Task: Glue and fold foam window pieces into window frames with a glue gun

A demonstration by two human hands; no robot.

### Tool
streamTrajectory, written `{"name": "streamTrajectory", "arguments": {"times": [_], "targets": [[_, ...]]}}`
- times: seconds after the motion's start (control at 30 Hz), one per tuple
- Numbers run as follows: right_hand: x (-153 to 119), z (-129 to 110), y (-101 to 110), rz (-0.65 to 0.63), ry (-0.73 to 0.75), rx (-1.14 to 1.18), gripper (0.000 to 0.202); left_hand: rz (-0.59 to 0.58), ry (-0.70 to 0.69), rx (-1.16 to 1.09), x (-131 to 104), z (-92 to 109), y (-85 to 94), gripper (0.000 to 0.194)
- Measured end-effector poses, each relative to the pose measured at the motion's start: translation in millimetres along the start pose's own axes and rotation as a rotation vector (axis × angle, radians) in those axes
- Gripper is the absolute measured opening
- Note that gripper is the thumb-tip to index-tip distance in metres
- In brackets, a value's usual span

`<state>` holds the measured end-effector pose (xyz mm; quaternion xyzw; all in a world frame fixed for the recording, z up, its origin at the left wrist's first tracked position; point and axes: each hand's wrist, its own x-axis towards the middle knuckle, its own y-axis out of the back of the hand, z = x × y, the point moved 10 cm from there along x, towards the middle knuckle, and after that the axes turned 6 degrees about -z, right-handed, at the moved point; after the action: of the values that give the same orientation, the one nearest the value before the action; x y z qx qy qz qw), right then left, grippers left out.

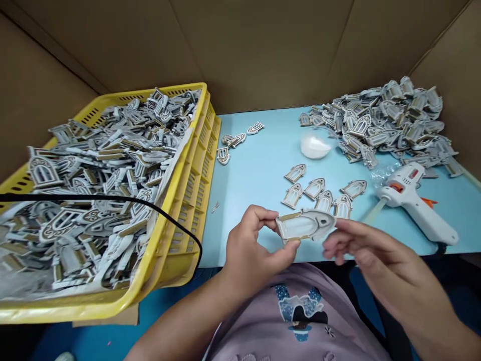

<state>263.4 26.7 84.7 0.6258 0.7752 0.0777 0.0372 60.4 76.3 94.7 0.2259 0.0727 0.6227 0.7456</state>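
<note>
My left hand (251, 245) pinches a small arched window frame (308, 225) by its square end, thumb below and fingers above. The piece lies on its side, pale grey-white with tan strips along both edges and a clear-looking pane. At its pointed end is my right hand (376, 255), fingers loosely curled and apart; the index fingertip meets or nearly meets the tip. Just beyond my hands, several similar arched frames (314, 188) lie on the light blue table (255, 185). A white glue gun (413, 193) with an orange trigger rests to the right, its glue stick (376, 210) pointing left.
A yellow plastic crate (206, 165) heaped with window frames stands at the left, a black cable (165, 213) across it. Another pile (391, 120) fills the back right. A rounded white object (314, 145) and a few loose frames (235, 139) lie farther back. Cardboard walls (263, 50) enclose the table.
</note>
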Motion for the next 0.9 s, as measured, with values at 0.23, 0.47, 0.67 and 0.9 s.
{"name": "streamTrajectory", "arguments": {"times": [0.23,0.47,0.67,0.9], "targets": [[37,18,-41,-0.069,-0.227,0.420,0.027,-0.042,0.036,-0.311,-15,-15,0.7,0.056],[54,10,-54,-0.252,-0.269,0.290,0.033,-0.605,0.513,-1.160,-36,-25,-58.4,0.059],[61,1,-63,-0.307,-0.210,0.151,0.029,-0.650,0.544,-1.340,-45,-23,-70.0,0.040],[52,-13,-25,0.127,-0.086,-0.251,0.014,-0.527,0.503,-1.413,-43,-29,-65.9,0.031]]}}
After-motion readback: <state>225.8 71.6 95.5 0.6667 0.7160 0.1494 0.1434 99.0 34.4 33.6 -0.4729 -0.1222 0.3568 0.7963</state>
